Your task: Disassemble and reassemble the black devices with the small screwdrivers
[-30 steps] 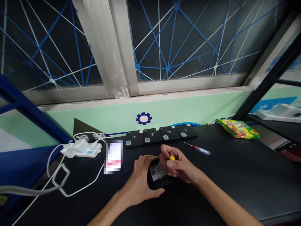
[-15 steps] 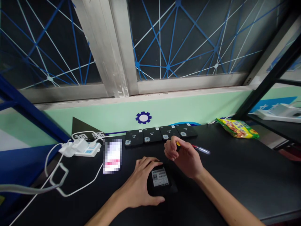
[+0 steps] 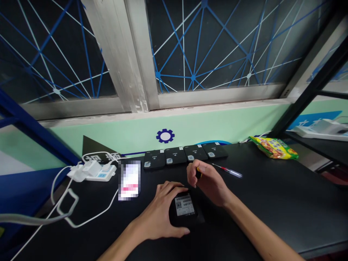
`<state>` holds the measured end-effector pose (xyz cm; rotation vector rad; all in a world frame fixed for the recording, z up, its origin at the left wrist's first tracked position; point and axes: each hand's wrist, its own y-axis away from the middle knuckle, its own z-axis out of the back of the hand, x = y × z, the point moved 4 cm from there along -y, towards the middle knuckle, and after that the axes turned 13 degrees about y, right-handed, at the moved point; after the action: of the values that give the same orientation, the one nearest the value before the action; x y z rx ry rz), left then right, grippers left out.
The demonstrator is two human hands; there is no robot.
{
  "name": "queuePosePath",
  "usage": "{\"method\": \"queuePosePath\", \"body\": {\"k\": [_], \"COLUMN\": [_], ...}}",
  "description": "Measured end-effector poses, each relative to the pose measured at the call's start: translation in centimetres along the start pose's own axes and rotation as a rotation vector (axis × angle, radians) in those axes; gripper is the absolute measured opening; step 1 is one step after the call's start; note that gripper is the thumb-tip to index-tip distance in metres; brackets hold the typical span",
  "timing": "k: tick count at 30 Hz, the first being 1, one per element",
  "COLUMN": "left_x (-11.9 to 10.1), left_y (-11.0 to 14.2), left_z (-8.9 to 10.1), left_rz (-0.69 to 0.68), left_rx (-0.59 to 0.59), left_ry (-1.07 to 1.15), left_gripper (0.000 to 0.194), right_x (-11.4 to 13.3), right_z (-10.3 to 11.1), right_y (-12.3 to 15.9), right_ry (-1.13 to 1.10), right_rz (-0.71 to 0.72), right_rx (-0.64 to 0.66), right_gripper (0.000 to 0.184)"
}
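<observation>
My left hand [image 3: 163, 212] is curved around a small black square device [image 3: 197, 216] with a white printed label [image 3: 185, 205], lying on the dark table. Its fingers are along the far edge and its thumb along the near edge. Above the device's right side, my right hand [image 3: 208, 179] is closed on a slim tool with a yellow-and-black handle [image 3: 199, 172]. Most of this tool is hidden in the palm, and its tip cannot be made out. Just beyond that hand lies a screwdriver [image 3: 231, 172] with a clear handle and a red collar.
Several flat black boxes [image 3: 175, 155] stand in a row along the wall. To the left are a phone [image 3: 129, 179] with a blurred screen, a white power strip [image 3: 102, 173] and loose white cables [image 3: 89, 222]. A yellow-green snack bag [image 3: 274, 148] lies at the back right.
My right hand has shifted slightly left and down, and turned a little, with the yellow-and-black tool in it. More of the screwdriver on the table shows. My left hand stays on the device.
</observation>
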<state>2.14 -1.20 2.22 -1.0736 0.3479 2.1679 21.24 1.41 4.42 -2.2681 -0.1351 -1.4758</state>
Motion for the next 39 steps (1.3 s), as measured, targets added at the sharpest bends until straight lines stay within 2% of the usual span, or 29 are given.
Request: {"method": "queuePosePath", "body": {"k": [6, 11, 14, 16, 22, 26, 29, 34, 39], "left_x": [0.09, -0.19, -0.3, -0.22, 0.19, 0.0, -0.04, 0.25, 0.01], "left_y": [0.1, 0.11, 0.09, 0.1, 0.23, 0.23, 0.26, 0.28, 0.21], "left_z": [0.02, -0.03, -0.1, -0.15, -0.07, 0.15, 0.16, 0.01, 0.12], "left_rz": [-0.009, 0.001, 0.012, 0.009, 0.013, 0.003, -0.018, -0.015, -0.022], "left_rx": [-0.01, 0.01, 0.029, 0.028, 0.021, 0.023, 0.014, 0.01, 0.021], "left_ry": [-0.007, -0.022, -0.039, -0.044, -0.045, -0.049, -0.051, -0.048, -0.061], "left_gripper": [0.1, 0.111, 0.112, 0.113, 0.11, 0.108, 0.107, 0.108, 0.107], "right_x": [-0.06, -0.22, -0.26, -0.26, -0.62, -0.77, -0.58, -0.78, -0.96], "right_z": [-0.32, -0.31, -0.33, -0.39, -0.48, -0.48, -0.52, -0.55, -0.57], "right_y": [0.02, 0.04, -0.09, -0.15, -0.02, 0.0, -0.05, -0.02, 0.05], "right_ry": [0.043, 0.018, -0.001, 0.007, -0.015, -0.054, -0.013, -0.003, -0.046], "right_rz": [0.018, -0.023, -0.025, -0.029, -0.037, -0.046, -0.04, -0.039, -0.052], "right_rx": [0.009, 0.017, 0.031, 0.031, 0.015, 0.024, 0.02, 0.01, 0.003], "right_gripper": [0.016, 0.016, 0.035, 0.041, 0.017, 0.022, 0.035, 0.017, 0.024]}}
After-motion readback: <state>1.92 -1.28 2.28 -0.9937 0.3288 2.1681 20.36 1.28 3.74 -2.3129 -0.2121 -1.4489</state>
